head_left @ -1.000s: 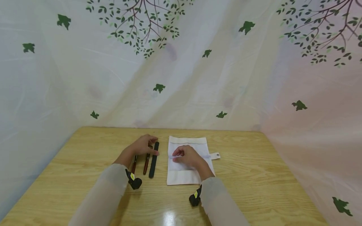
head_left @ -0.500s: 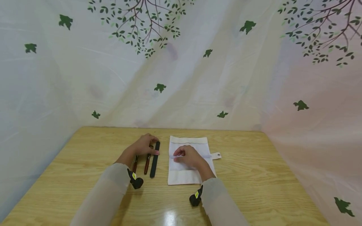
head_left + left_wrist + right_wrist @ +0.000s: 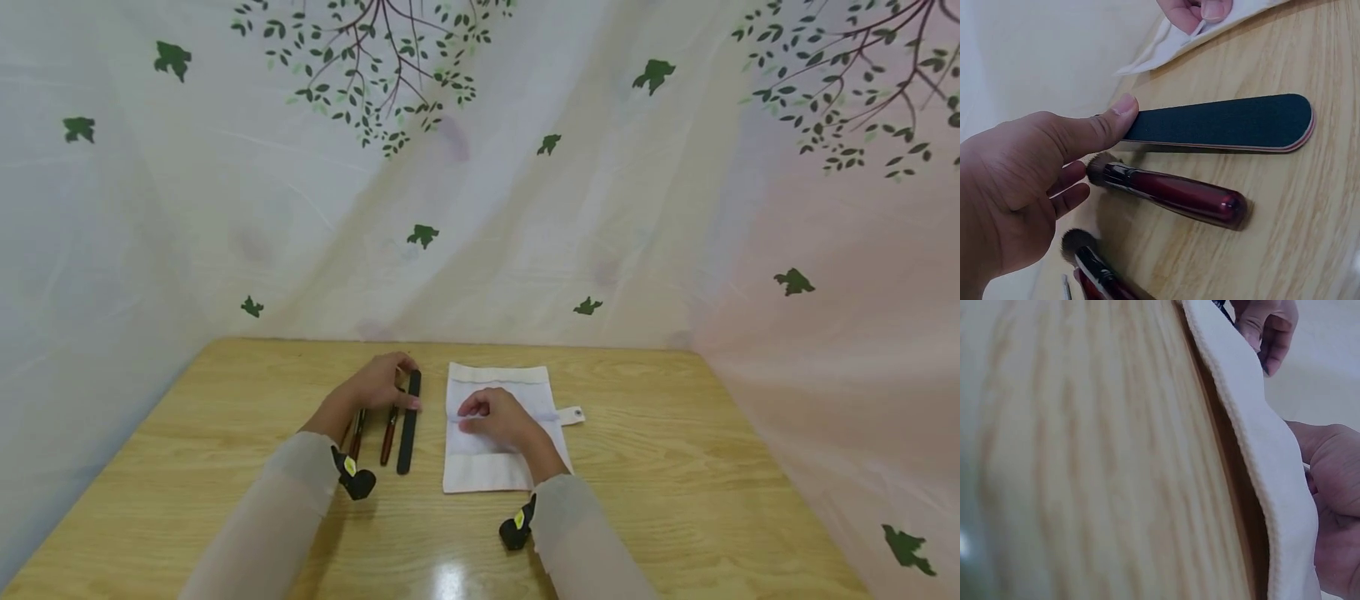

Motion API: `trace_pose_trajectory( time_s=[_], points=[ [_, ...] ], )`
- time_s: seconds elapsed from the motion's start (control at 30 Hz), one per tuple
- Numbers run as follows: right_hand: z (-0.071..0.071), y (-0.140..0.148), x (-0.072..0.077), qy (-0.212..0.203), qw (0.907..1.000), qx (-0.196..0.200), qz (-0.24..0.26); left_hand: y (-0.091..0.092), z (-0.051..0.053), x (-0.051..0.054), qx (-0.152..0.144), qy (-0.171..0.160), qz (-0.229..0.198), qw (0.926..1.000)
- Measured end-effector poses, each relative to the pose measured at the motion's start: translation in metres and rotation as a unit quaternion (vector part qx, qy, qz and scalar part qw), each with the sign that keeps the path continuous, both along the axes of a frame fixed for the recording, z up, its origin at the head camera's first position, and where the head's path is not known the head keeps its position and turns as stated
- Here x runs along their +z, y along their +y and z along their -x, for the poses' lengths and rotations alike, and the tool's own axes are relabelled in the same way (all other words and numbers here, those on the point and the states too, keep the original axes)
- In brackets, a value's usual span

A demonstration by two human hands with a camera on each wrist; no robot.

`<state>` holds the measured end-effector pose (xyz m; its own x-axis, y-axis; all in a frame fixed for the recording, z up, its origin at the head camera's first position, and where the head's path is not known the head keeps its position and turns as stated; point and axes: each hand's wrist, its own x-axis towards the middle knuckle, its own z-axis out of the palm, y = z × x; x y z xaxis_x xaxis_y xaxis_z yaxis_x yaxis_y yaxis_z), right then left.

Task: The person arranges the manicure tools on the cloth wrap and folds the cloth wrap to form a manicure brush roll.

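My left hand (image 3: 378,386) pinches the far end of a black nail file (image 3: 1222,123), thumb on top and fingertips hidden behind it. Beneath the file lies a shadow on the wood. Close by that hand rest two makeup brushes with glossy dark red handles, one brush (image 3: 1179,195) beside the file and another brush (image 3: 1094,265) farther left. On a white fabric pouch (image 3: 487,472), spread flat, my right hand (image 3: 501,417) pinches a bit of white fabric between thumb and fingertips, best seen in the left wrist view.
A snap tab (image 3: 572,415) sticks out from the pouch's right side. Everything lies on a wooden table (image 3: 675,483). A thin silvery item (image 3: 1066,287) shows partly past the brushes. Behind the table hangs a leaf-printed cloth (image 3: 487,208).
The nail file's far end has come up slightly in my left hand. My right hand stays where it was on the pouch, and the brushes lie still.
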<state>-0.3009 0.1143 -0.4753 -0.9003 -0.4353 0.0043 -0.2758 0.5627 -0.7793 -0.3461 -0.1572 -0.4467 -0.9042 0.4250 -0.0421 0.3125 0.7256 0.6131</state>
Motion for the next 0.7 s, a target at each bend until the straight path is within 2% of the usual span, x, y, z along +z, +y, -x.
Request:
trace_pose_trajectory(
  time_s=[0.17,0.37,0.5,0.7],
  points=[
    [-0.001,0.0,-0.001,-0.003,1.0,-0.002,0.006,0.002,-0.001,0.01,0.004,-0.001,-0.043,0.999],
    [-0.001,-0.001,-0.001,0.004,1.0,0.006,0.004,0.0,-0.005,0.021,0.0,-0.018,-0.12,0.9926],
    [-0.001,0.001,-0.001,0.005,0.9999,0.003,0.011,0.002,-0.006,0.022,-0.003,-0.03,-0.17,0.985],
    [-0.001,0.002,0.0,0.0,0.9999,0.001,0.015,0.009,-0.008,0.024,0.028,-0.042,-0.251,0.9666]
  ],
)
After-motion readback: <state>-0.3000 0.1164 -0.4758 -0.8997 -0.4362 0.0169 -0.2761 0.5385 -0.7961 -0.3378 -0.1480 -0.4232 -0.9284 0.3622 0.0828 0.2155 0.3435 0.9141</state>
